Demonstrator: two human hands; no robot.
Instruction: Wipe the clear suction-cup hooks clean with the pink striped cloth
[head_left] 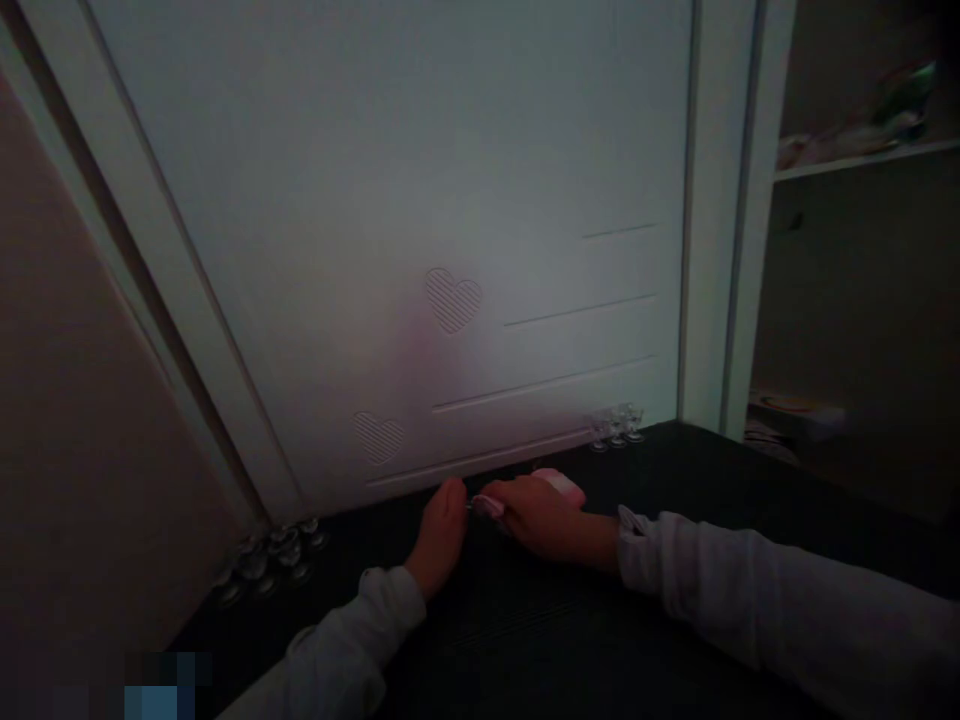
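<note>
A pink cloth [559,484] is bunched under and around my right hand [536,515], whose fingers are closed on it. Part of the cloth sticks out at the fingertips, and more shows behind the knuckles. Just to the left, my left hand [442,530] has its fingers closed near a small shiny piece between the hands; what it holds is too dark and small to name. Both hands are low over the dark tabletop [517,640], close to its far edge.
Several clear glass-like pieces [270,560] stand at the table's left corner. More clear pieces [616,428] stand at the far right edge. A white panel with carved hearts [450,150] rises behind the table. Shelves [862,162] with items are at the right.
</note>
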